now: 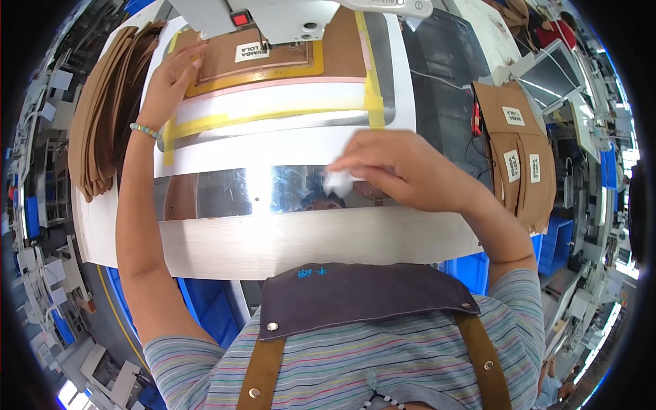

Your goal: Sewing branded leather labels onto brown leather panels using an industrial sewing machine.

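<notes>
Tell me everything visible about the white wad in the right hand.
The white wad is small, plain and irregular, and looks soft and crumpled. Paper or cloth, I can't tell; it is slightly blurred. The right hand pinches it between thumb and fingers, which hide part of it. It appears over the shiny metal strip; whether it touches that is unclear.

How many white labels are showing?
4. One white label is on the brown fabric piece near the left hand; on the brown stack at right are an upper label, a lower-left label and a lower-right label. More may be hidden.
</notes>
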